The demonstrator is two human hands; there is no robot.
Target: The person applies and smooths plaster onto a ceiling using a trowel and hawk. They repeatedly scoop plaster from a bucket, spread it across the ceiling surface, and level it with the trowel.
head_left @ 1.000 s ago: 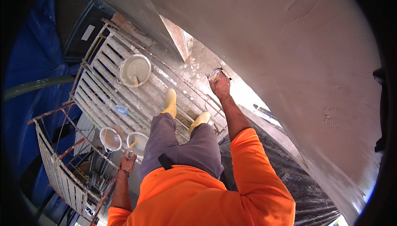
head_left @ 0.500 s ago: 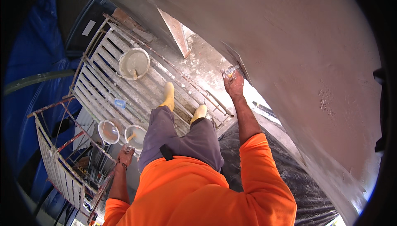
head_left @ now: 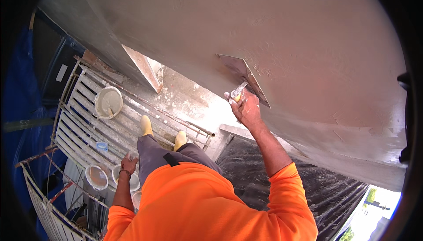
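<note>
My right hand (head_left: 246, 108) is closed around the yellow handle of a flat rectangular trowel (head_left: 246, 71), whose blade lies against or very close to the grey plastered wall (head_left: 308, 34). My left hand (head_left: 129, 164) hangs low beside my left thigh, fingers curled; what they hold, if anything, I cannot make out. Near it sit white buckets (head_left: 97, 177) of wet material. Farther forward, a larger bucket of grey mix (head_left: 107, 102) with a tool in it rests on the slatted platform (head_left: 81, 126).
I stand in yellow boots (head_left: 146, 125) on the platform. At the left are metal railings (head_left: 44, 157) and blue sheeting (head_left: 22, 109). A pale ledge (head_left: 238, 131) runs below the wall, beside black plastic sheeting (head_left: 291, 192). A small pale blue item (head_left: 101, 146) lies on the slats.
My view has swung, bringing more wall into sight. My right hand has raised the trowel, whose blade now shows broadly on the wall. My left hand has shifted slightly.
</note>
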